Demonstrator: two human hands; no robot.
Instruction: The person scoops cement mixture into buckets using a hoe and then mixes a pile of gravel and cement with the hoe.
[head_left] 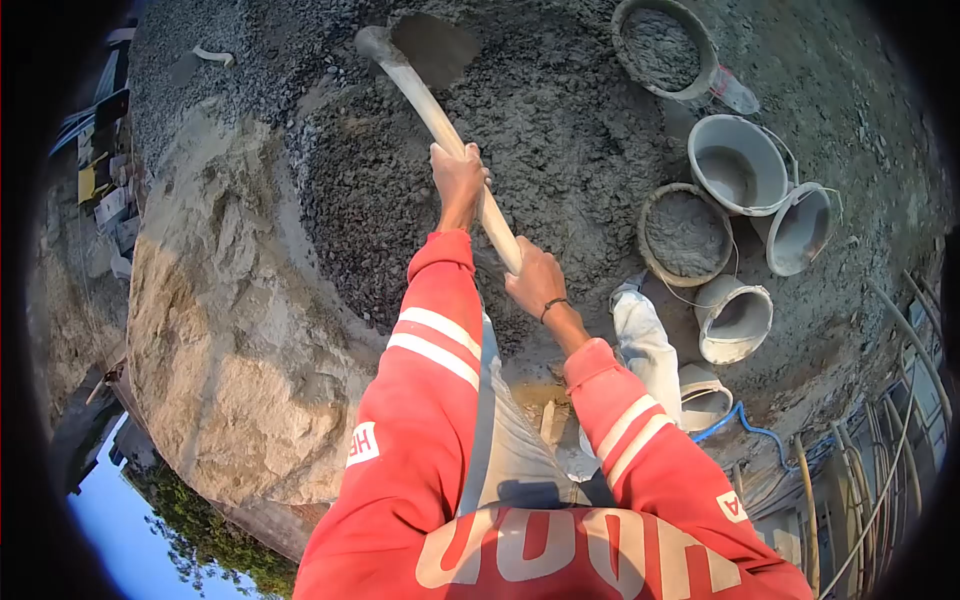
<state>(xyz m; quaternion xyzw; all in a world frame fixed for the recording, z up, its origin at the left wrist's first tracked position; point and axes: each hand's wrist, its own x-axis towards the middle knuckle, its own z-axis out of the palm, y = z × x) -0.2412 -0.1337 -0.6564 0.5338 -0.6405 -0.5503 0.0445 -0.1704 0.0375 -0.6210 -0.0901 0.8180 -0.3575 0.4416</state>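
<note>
Outdoor ground, uneven: a dark grey wet-looking mix [570,130] spread across the middle, gravel [260,65] beyond it, a pale sand heap [230,330] to the left. Right side: several buckets [738,325], some standing with grey material inside, others tipped over; a blue hose [765,432] and poles [860,480] nearer the edge. Lower left: trees [190,550] and blue sky. One long-handled hoe [425,105], wooden shaft slanting over the mix, head resting at its far side; left hand [460,182] clenched round mid-shaft, right hand [538,282] clenched round the near end. One red sweatshirt [400,490], white-striped sleeves: right patch reads "A", left patch begins "H", remainder uncertain; large inverted chest lettering, cut off.
</note>
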